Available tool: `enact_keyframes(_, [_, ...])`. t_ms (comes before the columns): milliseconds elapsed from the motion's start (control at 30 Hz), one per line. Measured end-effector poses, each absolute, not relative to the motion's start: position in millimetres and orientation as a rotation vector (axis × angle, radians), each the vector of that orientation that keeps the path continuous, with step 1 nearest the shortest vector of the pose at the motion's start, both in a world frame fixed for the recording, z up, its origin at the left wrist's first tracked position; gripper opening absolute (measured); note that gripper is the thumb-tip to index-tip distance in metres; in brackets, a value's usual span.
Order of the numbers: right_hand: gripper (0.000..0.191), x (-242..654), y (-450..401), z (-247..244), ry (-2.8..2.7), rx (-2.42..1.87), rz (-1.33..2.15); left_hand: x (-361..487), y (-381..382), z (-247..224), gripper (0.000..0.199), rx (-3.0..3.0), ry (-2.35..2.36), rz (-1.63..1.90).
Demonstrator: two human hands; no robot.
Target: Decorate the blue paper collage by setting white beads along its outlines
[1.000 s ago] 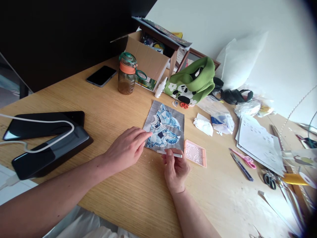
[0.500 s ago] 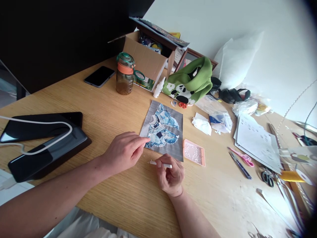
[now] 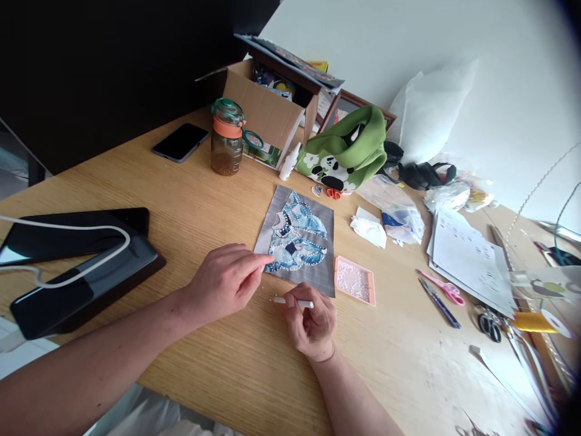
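A blue patterned butterfly-shaped piece edged with white beads lies on a grey sheet. My left hand rests at its lower left, index finger stretched out with the tip on the piece's edge, the other fingers bent. Nothing shows in its grasp. My right hand pinches a white pen-like stick just below the sheet, its tip pointing left, near tiny white beads on the wood. Right of the sheet sits a pink tray of small white beads.
Behind stand a bottle, a cardboard box, a white glue bottle and a green panda bag. Dark devices with a cable lie left. Pink scissors, a cutter and papers lie right.
The view has shifted very slightly. Both hands keep the same pose, and the white stick stays in my right hand.
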State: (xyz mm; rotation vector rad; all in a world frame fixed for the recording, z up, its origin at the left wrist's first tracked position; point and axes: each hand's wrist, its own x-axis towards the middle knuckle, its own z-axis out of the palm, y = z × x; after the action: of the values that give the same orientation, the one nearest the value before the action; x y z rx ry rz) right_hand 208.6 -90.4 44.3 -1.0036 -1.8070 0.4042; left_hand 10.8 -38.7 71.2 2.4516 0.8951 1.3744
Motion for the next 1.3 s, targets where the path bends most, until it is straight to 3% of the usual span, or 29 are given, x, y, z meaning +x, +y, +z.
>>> enact_keyframes(1133, [0.020,209,-80,44,-1.714,-1.267,0.450,9,-46,84,0.020,2.377,0.741,1.396])
enact_keyframes(1300, [0.012,209,-81,42,-1.612,-1.388,0.572,4,-56,94,0.040,2.505,0.624,1.332])
